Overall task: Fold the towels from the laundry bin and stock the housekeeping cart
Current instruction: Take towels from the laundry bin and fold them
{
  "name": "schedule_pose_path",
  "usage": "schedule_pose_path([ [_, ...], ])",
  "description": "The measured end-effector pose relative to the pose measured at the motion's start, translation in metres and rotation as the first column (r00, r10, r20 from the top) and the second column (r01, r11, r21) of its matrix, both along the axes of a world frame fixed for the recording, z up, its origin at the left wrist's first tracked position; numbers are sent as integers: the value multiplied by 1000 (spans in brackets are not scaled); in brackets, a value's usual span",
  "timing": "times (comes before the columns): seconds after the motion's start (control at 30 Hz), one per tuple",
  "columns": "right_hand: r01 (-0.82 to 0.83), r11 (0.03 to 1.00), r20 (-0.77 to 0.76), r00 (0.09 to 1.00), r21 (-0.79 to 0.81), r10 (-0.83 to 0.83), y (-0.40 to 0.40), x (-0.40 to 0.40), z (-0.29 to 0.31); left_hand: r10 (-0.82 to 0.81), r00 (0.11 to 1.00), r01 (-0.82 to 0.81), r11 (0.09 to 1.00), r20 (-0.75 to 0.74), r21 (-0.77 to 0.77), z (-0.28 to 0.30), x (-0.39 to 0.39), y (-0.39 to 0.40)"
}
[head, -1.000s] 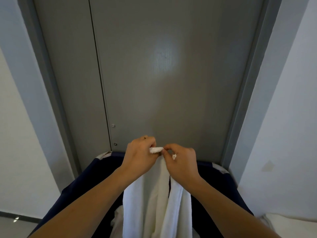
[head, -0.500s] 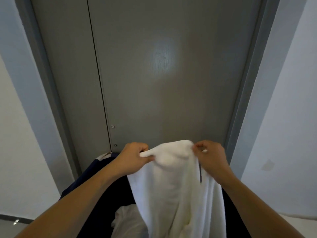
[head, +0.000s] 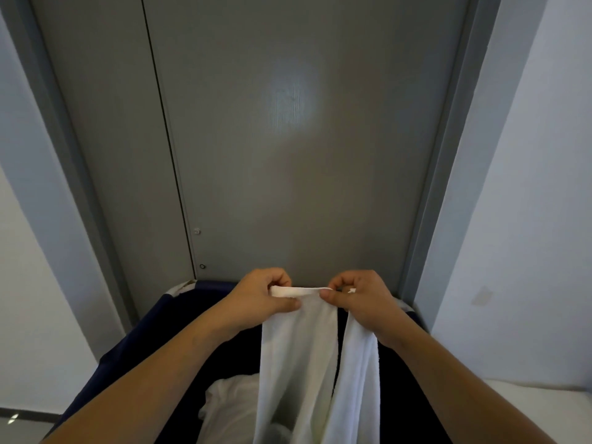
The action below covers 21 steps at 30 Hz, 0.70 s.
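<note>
Head view: navy laundry bin (head: 134, 344) before grey door (head: 288, 155), possibly metal.

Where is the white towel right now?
In the head view, the white towel hangs at bottom centre, its top edge pinched between the left hand and right hand, over the dark blue laundry bin, before the grey door.

The white towel (head: 298, 363) hanging below the left hand (head: 256, 302) and right hand (head: 362, 302) runs off the bottom edge, its lower end unseen. It covers part of the crumpled linen (head: 230, 408) in the dark bin (head: 153, 341) beneath. Both forearms are cut off.
</note>
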State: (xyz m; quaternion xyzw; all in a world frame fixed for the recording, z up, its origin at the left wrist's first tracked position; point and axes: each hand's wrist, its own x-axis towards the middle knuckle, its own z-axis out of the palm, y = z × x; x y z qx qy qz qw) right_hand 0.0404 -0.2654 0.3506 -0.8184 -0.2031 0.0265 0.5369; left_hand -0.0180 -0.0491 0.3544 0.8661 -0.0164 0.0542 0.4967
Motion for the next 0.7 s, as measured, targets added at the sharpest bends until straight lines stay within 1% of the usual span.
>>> schedule_pose_path([
  [0.03,32,999,-50,998,33,-30,0,0,-3,24,999,-28,991,-33,-131,-5,-3,0],
  [0.1,103,985,-207,976,140,-73,2,0,-12,98,991,-126,925,-96,-358,-16,-10,-7],
  [0.17,217,949,-409,906,229,-109,9,-3,-22,189,963,-261,829,-190,-495,-29,-17,-20],
  [0.2,275,932,-499,857,237,-126,12,-4,-31,217,943,-323,773,-251,-546,-37,-20,-28],
  [0.27,368,910,-627,759,192,-175,17,-8,-53,244,905,-416,684,-348,-600,-55,-26,-42],
  [0.3,399,897,-655,732,188,-188,20,-11,-66,256,893,-442,660,-371,-608,-64,-28,-49],
  [0.37,437,876,-671,714,205,-199,24,-19,-90,282,878,-470,659,-387,-587,-82,-31,-59],
  [0.43,457,865,-684,700,208,-206,25,-29,-107,300,869,-484,676,-393,-555,-96,-33,-67],
  [0.5,486,842,-722,667,235,-183,25,-40,-116,320,870,-481,721,-376,-499,-111,-36,-70],
  [0.53,476,844,-742,653,246,-152,22,-44,-121,330,870,-477,750,-366,-458,-117,-38,-71],
  [0.6,412,879,-765,638,239,-91,16,-51,-128,344,866,-474,793,-362,-382,-131,-45,-71],
  [0.7,300,918,-782,623,259,18,7,-62,-138,367,859,-477,825,-356,-301,-152,-56,-69],
])
